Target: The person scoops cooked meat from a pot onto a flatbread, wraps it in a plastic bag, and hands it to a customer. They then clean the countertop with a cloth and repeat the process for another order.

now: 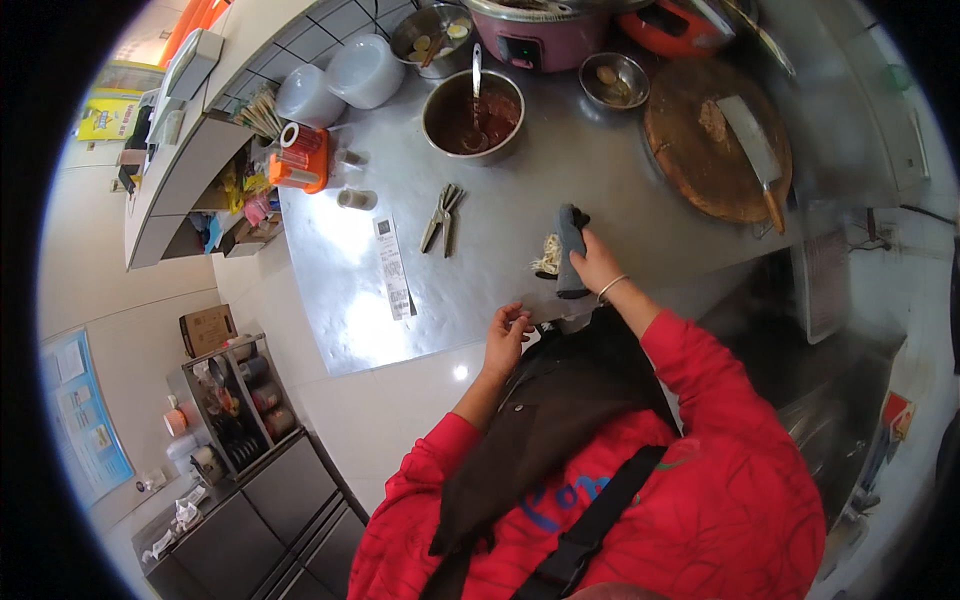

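Observation:
My right hand (598, 264) is closed on a folded grey-blue cloth (571, 259) that lies on the steel worktop (495, 225). Against the cloth's left side is a small heap of pale shreds (549, 255), with something dark at its lower edge. My left hand (511, 334) is at the worktop's front edge with its fingers loosely curled; whether it holds anything does not show. Left of the cloth are metal tongs or clips (444, 219) and a printed paper slip (393, 268). Farther back stands a steel bowl of red sauce (499, 112) with a spoon in it.
A cleaver (752, 139) rests on the round wooden chopping block (675, 169) at right. Along the back stand a pink cooker (544, 41), a small steel bowl (630, 71), a pot with halved eggs (405, 37) and stacked plastic bowls (365, 71). An orange holder (319, 161) is at left.

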Demonstrator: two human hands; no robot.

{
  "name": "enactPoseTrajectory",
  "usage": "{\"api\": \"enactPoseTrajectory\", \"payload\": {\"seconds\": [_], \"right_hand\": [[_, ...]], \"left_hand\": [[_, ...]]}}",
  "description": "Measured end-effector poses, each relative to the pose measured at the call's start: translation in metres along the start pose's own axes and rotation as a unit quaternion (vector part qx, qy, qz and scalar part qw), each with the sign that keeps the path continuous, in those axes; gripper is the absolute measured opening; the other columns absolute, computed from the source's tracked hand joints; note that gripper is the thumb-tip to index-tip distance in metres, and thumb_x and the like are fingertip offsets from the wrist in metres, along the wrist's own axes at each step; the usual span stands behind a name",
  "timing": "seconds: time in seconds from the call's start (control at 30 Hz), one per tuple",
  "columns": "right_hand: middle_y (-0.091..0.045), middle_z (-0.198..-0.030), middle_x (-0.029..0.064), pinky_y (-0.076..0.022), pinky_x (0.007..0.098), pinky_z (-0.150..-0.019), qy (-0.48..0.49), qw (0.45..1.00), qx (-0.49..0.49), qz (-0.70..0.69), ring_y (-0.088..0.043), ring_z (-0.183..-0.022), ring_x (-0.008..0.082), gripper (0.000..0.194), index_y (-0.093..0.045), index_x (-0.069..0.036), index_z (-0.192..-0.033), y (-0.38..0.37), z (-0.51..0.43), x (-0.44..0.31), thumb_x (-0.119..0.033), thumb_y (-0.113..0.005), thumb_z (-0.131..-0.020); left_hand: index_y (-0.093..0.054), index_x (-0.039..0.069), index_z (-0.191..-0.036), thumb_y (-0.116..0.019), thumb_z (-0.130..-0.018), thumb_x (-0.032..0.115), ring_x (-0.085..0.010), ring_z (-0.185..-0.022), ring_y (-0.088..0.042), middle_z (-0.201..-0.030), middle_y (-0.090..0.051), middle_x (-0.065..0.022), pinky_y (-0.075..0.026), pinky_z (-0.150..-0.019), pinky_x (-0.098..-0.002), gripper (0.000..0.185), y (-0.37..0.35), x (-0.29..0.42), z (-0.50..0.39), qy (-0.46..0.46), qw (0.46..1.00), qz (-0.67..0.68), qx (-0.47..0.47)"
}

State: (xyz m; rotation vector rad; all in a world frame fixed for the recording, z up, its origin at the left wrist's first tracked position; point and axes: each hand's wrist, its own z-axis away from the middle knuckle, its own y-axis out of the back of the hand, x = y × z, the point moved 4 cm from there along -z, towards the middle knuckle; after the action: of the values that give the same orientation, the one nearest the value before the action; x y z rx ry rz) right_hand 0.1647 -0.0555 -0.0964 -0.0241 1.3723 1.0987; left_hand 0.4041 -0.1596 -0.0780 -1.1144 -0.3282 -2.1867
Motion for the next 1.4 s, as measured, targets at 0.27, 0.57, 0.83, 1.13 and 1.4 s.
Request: {"api": "enactPoseTrajectory", "payload": {"seconds": [0.27,0.57,0.83,1.13,1.4], "right_hand": [[-0.048,-0.132,0.0231,-0.0484,0.0480,-0.094,0.129,0.973,0.021,0.189,-0.056,-0.115,0.0428,0.048,-0.050,-0.012,-0.136,0.094,-0.195,-0.068,-0.019,-0.057,-0.089],[-0.055,-0.116,0.0206,-0.0514,0.0513,-0.086,0.121,0.952,-0.055,0.276,-0.060,-0.103,0.0412,0.032,-0.057,-0.011,-0.119,0.024,-0.198,-0.086,-0.018,-0.058,-0.088],[-0.052,-0.116,0.0181,-0.0491,0.0465,-0.091,0.176,0.929,-0.256,0.201,-0.057,-0.109,0.0370,0.049,-0.053,-0.013,-0.135,0.008,-0.102,-0.100,-0.014,-0.058,-0.087],[-0.054,-0.125,0.0269,-0.0461,0.0454,-0.097,0.070,0.986,-0.041,0.148,-0.055,-0.113,0.0443,0.051,-0.049,0.003,-0.132,0.151,-0.056,0.006,-0.013,-0.059,-0.086],[-0.052,-0.126,0.0315,-0.0429,0.0473,-0.101,0.020,0.996,-0.021,0.090,-0.052,-0.116,0.0461,0.057,-0.039,0.007,-0.138,0.040,-0.021,0.010,-0.013,-0.058,-0.087]], "left_hand": [[-0.046,0.004,-0.134,-0.057,-0.097,0.019,-0.0234,-0.110,-0.059,-0.127,-0.058,-0.0119,-0.048,-0.091,-0.0395,0.042,-0.016,0.108,-0.094,-0.047,0.989,0.137,0.022],[-0.038,0.000,-0.134,-0.051,-0.095,0.018,-0.0341,-0.136,-0.042,-0.142,-0.042,-0.0176,-0.037,-0.109,-0.0470,0.045,-0.057,0.186,-0.210,-0.034,0.837,0.545,0.024],[-0.037,0.000,-0.137,-0.049,-0.094,0.016,-0.0335,-0.138,-0.040,-0.149,-0.038,-0.0172,-0.035,-0.111,-0.0452,0.047,-0.004,0.206,-0.229,-0.075,0.830,0.548,0.077],[-0.055,-0.001,-0.126,-0.055,-0.090,0.007,-0.0239,-0.100,-0.062,-0.122,-0.060,-0.0182,-0.051,-0.085,-0.0337,0.037,0.016,0.133,-0.126,-0.237,0.925,-0.234,0.185],[-0.047,-0.002,-0.135,-0.057,-0.085,0.005,-0.0271,-0.100,-0.059,-0.124,-0.044,-0.0190,-0.051,-0.088,-0.0374,0.051,-0.027,0.058,-0.077,-0.151,0.972,-0.136,0.117]]}}
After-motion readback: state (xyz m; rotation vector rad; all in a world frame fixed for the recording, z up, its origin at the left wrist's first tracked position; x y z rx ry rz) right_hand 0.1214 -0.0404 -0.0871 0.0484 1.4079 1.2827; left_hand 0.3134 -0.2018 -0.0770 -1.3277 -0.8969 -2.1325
